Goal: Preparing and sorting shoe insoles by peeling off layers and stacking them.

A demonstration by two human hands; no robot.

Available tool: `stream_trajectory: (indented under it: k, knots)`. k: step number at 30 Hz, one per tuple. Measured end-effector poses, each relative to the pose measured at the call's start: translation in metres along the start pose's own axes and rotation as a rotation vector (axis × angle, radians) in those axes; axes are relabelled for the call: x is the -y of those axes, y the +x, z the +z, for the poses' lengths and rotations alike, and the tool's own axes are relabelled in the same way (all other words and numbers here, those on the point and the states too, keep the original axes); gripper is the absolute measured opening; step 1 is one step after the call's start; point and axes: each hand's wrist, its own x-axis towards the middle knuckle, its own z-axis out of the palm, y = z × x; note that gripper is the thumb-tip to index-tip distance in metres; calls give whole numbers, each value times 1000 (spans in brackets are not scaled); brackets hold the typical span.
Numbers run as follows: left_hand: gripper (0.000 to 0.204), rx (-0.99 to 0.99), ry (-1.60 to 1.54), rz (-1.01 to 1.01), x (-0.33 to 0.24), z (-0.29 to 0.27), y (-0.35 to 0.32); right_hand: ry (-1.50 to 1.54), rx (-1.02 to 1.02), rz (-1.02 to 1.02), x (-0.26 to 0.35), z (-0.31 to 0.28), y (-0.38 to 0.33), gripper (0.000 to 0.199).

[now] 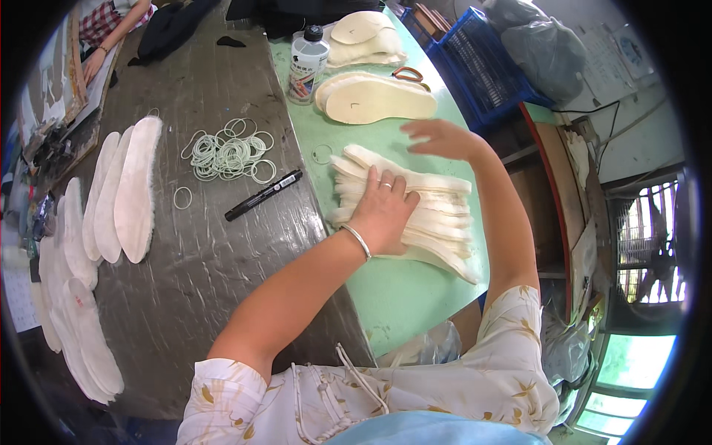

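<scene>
A bundle of cream, fleecy insoles lies on the green tabletop, packed side by side with their edges showing. My left hand presses over the middle of the bundle, its fingers bent around the insoles and the thumb hidden. Above the bundle's far right end, my right hand is raised with its fingers apart, holding nothing. A single pale rubber band lies just beyond the bundle's left end. Farther back are more cream insoles in a low pile, with orange-handled snips beside them.
Rubber bands lie heaped on the dark table near a black marker. Loose insoles lie at the left. A bottle with a black cap stands behind; a blue crate is at the right. A person's hand shows far left.
</scene>
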Motion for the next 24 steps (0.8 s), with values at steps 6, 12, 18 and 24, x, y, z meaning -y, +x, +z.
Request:
stream_trajectory:
  k: [6,12,18,24]
  knots:
    - [115,-60,178,-8,-8,1,-6,-437,-514,-39,-18,-4,127,99]
    - [109,32,224,9,-6,3,7,-415,-310,72,-38,-16,112,68]
    - [91,-118,141,-5,-13,17,6,-166,-287,-176,-50,62,6,51]
    - [86,-107,180,149,-74,20,-30,-25,-267,121,-17,96,-104,54]
